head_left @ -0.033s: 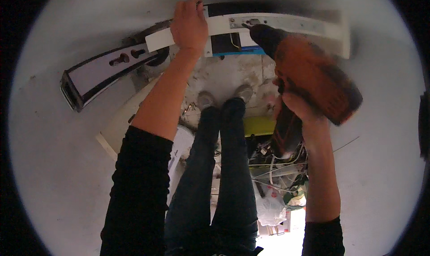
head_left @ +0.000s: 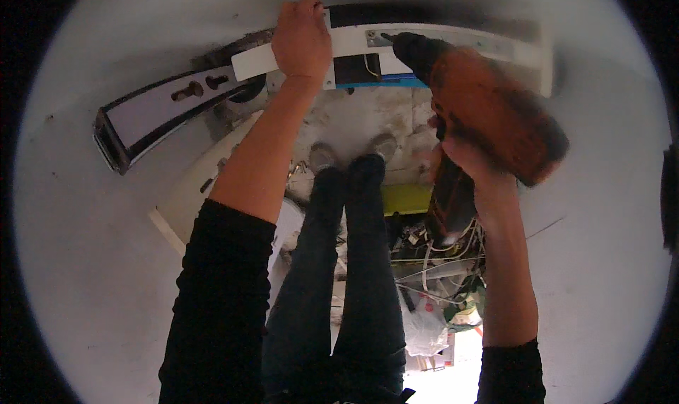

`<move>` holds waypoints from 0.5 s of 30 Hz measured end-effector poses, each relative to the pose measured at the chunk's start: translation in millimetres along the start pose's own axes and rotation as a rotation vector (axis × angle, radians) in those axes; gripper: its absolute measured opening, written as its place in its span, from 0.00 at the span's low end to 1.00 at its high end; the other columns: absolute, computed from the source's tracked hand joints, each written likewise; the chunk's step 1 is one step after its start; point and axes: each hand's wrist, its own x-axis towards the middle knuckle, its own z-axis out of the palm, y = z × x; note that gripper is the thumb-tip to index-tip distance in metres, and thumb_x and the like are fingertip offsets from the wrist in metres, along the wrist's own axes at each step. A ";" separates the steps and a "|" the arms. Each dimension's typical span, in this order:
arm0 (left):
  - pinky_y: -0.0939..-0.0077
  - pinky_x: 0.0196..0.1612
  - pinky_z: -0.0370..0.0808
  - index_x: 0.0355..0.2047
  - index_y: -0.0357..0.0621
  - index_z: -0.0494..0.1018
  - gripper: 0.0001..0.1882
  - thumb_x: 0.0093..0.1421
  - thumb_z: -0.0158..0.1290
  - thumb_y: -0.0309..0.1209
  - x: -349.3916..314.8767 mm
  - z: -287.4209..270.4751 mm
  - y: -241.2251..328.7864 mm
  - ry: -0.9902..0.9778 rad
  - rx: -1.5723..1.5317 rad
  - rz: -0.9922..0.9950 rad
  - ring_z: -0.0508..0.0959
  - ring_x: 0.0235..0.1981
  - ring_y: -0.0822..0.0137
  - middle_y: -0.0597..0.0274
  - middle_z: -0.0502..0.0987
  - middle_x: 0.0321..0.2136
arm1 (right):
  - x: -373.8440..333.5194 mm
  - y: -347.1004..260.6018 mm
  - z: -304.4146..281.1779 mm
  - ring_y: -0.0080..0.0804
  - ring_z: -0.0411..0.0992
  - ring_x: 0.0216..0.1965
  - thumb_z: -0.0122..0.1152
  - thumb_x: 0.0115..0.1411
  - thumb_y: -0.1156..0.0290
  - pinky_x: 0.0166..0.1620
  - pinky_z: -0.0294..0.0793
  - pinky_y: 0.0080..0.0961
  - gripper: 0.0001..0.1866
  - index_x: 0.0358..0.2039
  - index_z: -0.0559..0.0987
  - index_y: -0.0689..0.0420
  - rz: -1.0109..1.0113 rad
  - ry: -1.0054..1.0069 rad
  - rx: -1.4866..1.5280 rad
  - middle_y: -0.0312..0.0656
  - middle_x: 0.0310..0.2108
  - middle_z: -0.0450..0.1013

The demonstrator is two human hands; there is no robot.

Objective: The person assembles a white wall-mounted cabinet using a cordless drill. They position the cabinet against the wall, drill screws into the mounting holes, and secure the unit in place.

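My left hand is raised and grips the edge of a white strip that runs along a white frame at the top. In my right hand is an orange and black cordless drill, held by its handle. The drill's black nose points up and left, and its bit touches a small metal plate on the frame, just right of my left hand. Both sleeves are black.
The edge of a white door with lock holes juts out at the left. Below are my legs in dark jeans and grey shoes. Loose wires, a plastic bag and a yellow-green object lie on the floor.
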 end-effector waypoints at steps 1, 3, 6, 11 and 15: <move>0.62 0.32 0.71 0.33 0.48 0.70 0.07 0.55 0.48 0.32 -1.2 1.5 -2.1 0.017 0.027 0.054 0.72 0.32 0.55 0.60 0.70 0.29 | 8.3 -3.0 3.5 0.27 0.69 0.21 0.55 0.49 0.69 0.26 0.69 0.22 0.15 0.37 0.71 0.63 0.007 -0.017 0.019 0.40 0.23 0.70; 0.62 0.31 0.71 0.31 0.48 0.70 0.05 0.53 0.48 0.31 -3.6 2.8 -6.6 0.053 0.090 0.156 0.73 0.32 0.57 0.61 0.70 0.30 | 18.0 -4.0 9.2 0.26 0.70 0.21 0.58 0.50 0.71 0.26 0.70 0.22 0.10 0.32 0.73 0.60 0.022 -0.057 0.054 0.38 0.21 0.70; 0.64 0.30 0.72 0.30 0.50 0.70 0.05 0.51 0.49 0.28 -4.1 5.9 -5.3 0.011 0.098 0.101 0.73 0.33 0.59 0.62 0.70 0.30 | 19.2 -2.7 16.8 0.27 0.68 0.20 0.53 0.49 0.68 0.24 0.67 0.22 0.20 0.42 0.69 0.64 0.028 0.024 -0.089 0.43 0.33 0.69; 0.64 0.32 0.72 0.30 0.45 0.69 0.04 0.53 0.48 0.29 -0.7 13.5 -11.1 0.051 0.159 0.140 0.72 0.32 0.60 0.59 0.69 0.28 | 9.9 -8.4 27.0 0.27 0.69 0.20 0.53 0.49 0.67 0.23 0.68 0.21 0.21 0.42 0.69 0.64 0.058 0.073 -0.057 0.43 0.33 0.70; 0.62 0.35 0.73 0.37 0.42 0.69 0.09 0.56 0.48 0.30 -3.2 20.4 -14.2 -0.083 0.156 0.074 0.71 0.36 0.58 0.55 0.70 0.33 | 7.4 -10.7 34.8 0.28 0.69 0.21 0.54 0.49 0.66 0.24 0.70 0.22 0.21 0.43 0.69 0.64 0.042 0.123 -0.033 0.43 0.33 0.70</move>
